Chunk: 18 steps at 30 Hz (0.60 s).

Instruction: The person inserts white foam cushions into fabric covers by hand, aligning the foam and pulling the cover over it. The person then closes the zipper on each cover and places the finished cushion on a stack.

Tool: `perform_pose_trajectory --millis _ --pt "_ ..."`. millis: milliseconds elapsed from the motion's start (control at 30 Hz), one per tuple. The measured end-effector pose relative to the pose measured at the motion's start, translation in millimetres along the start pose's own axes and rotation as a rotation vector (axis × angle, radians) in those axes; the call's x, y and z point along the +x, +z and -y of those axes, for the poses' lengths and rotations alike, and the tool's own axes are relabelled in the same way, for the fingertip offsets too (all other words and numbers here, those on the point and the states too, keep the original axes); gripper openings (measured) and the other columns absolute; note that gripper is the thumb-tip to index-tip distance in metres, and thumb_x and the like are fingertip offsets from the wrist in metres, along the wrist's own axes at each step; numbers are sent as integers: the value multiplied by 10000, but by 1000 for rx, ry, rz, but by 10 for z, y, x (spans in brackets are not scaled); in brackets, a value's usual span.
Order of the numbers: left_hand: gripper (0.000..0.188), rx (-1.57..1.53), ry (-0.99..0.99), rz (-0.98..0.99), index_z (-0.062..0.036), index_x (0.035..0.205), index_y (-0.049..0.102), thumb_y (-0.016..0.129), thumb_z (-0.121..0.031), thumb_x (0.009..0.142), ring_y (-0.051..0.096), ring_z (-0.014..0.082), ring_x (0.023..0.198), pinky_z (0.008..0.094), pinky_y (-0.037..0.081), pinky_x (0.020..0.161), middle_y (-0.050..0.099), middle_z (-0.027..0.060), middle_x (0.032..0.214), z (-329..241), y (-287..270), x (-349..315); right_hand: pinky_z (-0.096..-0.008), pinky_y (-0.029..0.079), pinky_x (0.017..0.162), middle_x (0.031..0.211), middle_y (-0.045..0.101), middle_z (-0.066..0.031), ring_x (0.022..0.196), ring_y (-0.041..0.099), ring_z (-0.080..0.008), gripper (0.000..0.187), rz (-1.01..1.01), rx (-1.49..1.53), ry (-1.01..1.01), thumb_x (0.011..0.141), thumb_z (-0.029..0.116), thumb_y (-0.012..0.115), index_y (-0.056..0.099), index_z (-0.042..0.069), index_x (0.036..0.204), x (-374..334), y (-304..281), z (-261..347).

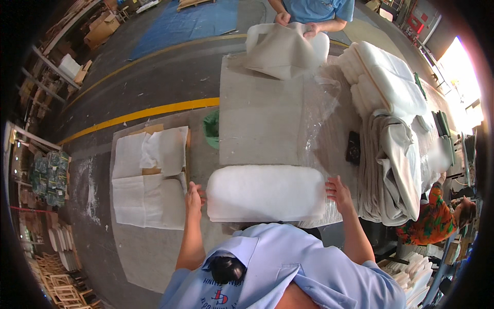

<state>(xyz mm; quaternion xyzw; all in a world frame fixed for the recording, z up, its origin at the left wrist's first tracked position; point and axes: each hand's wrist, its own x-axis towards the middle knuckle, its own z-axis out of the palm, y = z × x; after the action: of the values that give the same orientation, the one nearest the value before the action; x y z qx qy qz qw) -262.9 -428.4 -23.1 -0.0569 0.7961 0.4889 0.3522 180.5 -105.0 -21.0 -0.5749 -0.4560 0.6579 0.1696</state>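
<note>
A thick white padding piece [265, 193], a long block with rounded corners, lies across the near end of the table [260, 123] in front of me. Beside its left end is my left hand [195, 197], open, with fingers pointing toward it. My right hand [338, 193] is open at the other end, fingertips at the pad's edge. Neither hand grips it; whether the fingertips touch it, I cannot tell. Across the table, a co-worker's hands hold a grey-beige fabric cover [282, 51] over another white pad [321, 49].
On the right stand a stack of white pads [386, 77] and a pile of folded grey covers [391, 170], with a dark phone-like object [353, 148] beside them. White pieces [149, 201] lie at the left, near a green bag [211, 129]. Another person [432, 219] is far right.
</note>
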Motion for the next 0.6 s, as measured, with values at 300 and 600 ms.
perform_pose_trajectory --millis 300,600 --pt "687 -254 134 105 32 1328 665 438 -582 1120 649 260 1162 410 500 1035 695 165 1282 -144 458 10 -279 499 827 1073 700 -70 924 623 -134 597 -118 204 -246 1129 526 491 697 -22 1244 -140 349 -78" --pt "390 -113 286 423 -36 994 681 592 -400 1103 652 152 939 341 522 886 743 94 1049 -67 -181 -761 -307 506 867 1001 742 -71 926 650 -165 545 -20 68 -435 1071 488 575 744 -21 1169 -1024 273 -49"
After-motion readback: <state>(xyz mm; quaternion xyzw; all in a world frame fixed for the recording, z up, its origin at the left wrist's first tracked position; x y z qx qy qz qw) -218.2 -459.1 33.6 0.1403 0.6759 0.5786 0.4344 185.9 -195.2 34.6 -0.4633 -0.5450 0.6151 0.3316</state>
